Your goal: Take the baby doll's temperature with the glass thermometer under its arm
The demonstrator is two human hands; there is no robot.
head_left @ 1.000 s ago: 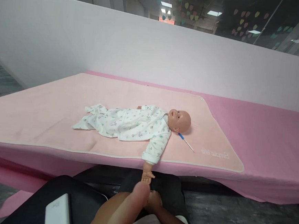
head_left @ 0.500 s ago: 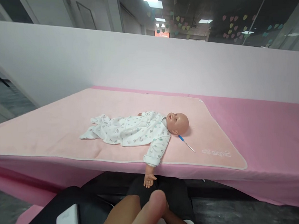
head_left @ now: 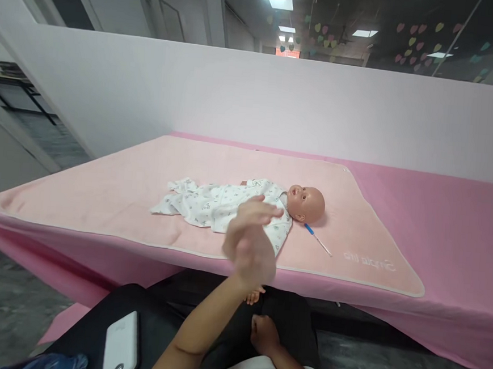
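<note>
A baby doll (head_left: 219, 204) in a white patterned sleepsuit lies on its back on a peach mat (head_left: 123, 169), its head to the right. My left hand (head_left: 253, 242) is raised in front of the doll's torso and hides its near arm. Its blurred fingers point to the right, loosely bent and apart, with nothing seen in them. Low on my lap, my right hand (head_left: 264, 335) rests with fingers curled in and nothing showing. Beside the doll's head lies a thin thermometer-like stick (head_left: 319, 239) with a blue end. The doll's small hand pokes out below my left wrist.
A pink cloth (head_left: 463, 247) covers the table and hangs over its front edge. Behind it stands a white partition (head_left: 278, 102). At lower left, a white device (head_left: 120, 345) lies on a black surface, with blue fabric (head_left: 61, 363) near it.
My left hand has risen from my lap to in front of the doll. The view has turned slightly left, so the doll and mat sit further right. My right hand now shows.
</note>
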